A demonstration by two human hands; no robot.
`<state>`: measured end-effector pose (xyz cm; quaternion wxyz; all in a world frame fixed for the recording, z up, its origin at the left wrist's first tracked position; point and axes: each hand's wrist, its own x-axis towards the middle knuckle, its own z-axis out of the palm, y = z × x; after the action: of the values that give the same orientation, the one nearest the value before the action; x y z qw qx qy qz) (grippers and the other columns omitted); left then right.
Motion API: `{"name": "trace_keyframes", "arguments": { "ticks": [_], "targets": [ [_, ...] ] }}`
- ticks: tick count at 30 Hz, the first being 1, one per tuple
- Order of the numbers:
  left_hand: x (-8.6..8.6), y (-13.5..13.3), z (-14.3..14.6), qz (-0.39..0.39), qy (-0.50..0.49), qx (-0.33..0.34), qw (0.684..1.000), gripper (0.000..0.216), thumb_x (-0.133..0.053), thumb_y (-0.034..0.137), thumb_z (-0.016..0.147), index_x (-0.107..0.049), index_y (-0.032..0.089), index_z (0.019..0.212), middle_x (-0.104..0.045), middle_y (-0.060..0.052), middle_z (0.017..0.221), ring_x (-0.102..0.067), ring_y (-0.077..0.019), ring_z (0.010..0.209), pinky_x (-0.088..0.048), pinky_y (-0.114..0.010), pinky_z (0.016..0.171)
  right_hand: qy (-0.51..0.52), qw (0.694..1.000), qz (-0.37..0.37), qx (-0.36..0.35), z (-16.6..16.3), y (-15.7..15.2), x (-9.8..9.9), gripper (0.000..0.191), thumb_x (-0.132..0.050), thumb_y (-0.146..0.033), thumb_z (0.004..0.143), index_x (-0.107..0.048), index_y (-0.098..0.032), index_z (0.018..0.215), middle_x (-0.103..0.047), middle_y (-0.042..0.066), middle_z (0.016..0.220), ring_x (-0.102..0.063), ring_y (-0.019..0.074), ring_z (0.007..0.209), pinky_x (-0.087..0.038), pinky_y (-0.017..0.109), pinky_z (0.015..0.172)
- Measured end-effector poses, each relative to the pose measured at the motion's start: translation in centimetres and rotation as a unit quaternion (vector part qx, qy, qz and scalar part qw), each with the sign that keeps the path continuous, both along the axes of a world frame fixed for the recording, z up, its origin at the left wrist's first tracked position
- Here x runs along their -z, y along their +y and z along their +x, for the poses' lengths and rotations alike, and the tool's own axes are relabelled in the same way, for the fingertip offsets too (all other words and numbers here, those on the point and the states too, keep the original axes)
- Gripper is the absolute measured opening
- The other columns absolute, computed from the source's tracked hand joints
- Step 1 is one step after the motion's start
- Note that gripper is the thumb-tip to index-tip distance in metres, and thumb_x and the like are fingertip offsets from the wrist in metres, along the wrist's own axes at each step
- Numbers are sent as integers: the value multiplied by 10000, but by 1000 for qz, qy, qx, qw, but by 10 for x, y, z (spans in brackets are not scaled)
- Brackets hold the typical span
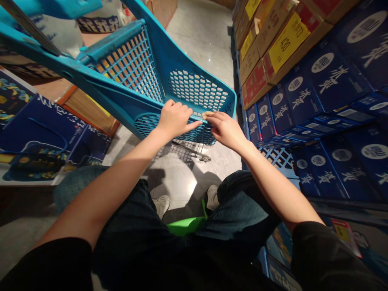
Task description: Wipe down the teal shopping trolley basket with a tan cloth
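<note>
A blue plastic shopping cart (188, 60) with latticed walls stands tilted in front of me, and a caster (205, 158) shows beneath it. My left hand (175, 117) is closed over its near rim, with the thumb stretched out to the right along the edge. Close by on the right, my right hand (224, 126) bends over the same rim near the cart's corner. Its fingertips press on a small beige piece (207, 115), perhaps a rag or sponge, lying against the rim. Most of that piece is hidden under the fingers.
Stacked blue drink cartons (327, 81) and brown boxes with yellow price signs (285, 44) line the right side. Dark blue gift bags (33, 129) stand at left by a wooden display (91, 109). A bright green object (186, 225) is between my legs on the tiled floor (194, 24).
</note>
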<state>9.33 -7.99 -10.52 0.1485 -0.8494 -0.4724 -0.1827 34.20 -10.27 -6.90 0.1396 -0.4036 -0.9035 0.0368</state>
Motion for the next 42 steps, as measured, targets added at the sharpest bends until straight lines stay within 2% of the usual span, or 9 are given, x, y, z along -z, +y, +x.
{"name": "trace_keyframes", "arguments": {
  "ticks": [2,5,9,12,17,26,30,35,42],
  "targets": [
    [1,0,-1,8,-4,3,1000,609,-466,717,1071,-753,193,956,-775,-126,926,-650,-311,940,-447,-483,871,19,1000,2,-25,-4,3,3,598,-541,-18,889,-698,-102,1460,-685,162,1548,-580,347,1476,-474,529,1289],
    [4,1,-3,21,-22,3,1000,565,-525,698,1046,-765,199,935,-780,-138,903,-688,-350,949,-462,-501,866,17,999,-4,-39,-3,5,2,529,-548,-31,899,-735,-112,1387,-723,170,1482,-606,345,1442,-497,524,1261],
    [7,3,-3,34,-38,7,999,526,-575,691,1023,-758,213,902,-783,-123,889,-705,-348,938,-476,-496,865,-35,999,-20,19,7,0,-7,370,-549,-73,928,-800,-124,1196,-786,173,1338,-703,346,1291,-592,469,1094],
    [6,3,-2,34,-32,8,999,542,-548,696,1036,-757,213,908,-781,-120,892,-700,-336,926,-475,-494,865,-80,994,-37,64,17,-5,-12,337,-554,-87,933,-808,-120,1152,-806,168,1283,-742,358,1215,-621,451,1001],
    [-3,0,2,-8,-7,7,1000,631,-469,740,1059,-767,195,946,-774,-139,945,-671,-321,944,-470,-506,880,-71,996,-26,52,25,-6,-9,404,-550,-65,912,-798,-100,1229,-788,186,1330,-724,364,1267,-605,484,1076],
    [-3,-1,0,-16,-3,0,1000,617,-473,734,1057,-760,197,956,-793,-151,975,-688,-335,973,-471,-509,885,5,1000,-6,-12,3,0,3,607,-541,-35,896,-689,-89,1483,-684,164,1550,-587,350,1469,-471,540,1299],
    [-3,-1,-3,-8,-8,3,1000,615,-452,735,1057,-752,214,930,-794,-139,961,-678,-334,953,-461,-507,866,23,999,-15,-27,11,0,8,603,-547,-54,920,-675,-131,1504,-665,152,1576,-567,349,1497,-464,569,1308],
    [-7,-2,-2,-54,-18,-11,998,614,-425,736,1056,-758,230,954,-781,-100,959,-642,-295,968,-442,-508,908,42,999,-3,-34,29,-3,17,652,-555,-41,896,-647,-162,1530,-645,131,1606,-543,344,1535,-445,602,1323],
    [-10,-2,0,-61,-16,-10,998,629,-405,743,1051,-760,238,930,-778,-112,954,-643,-316,983,-431,-521,897,26,999,-11,-35,35,2,9,559,-556,-63,907,-725,-145,1433,-713,161,1514,-638,353,1433,-518,600,1250]
  ]
}}
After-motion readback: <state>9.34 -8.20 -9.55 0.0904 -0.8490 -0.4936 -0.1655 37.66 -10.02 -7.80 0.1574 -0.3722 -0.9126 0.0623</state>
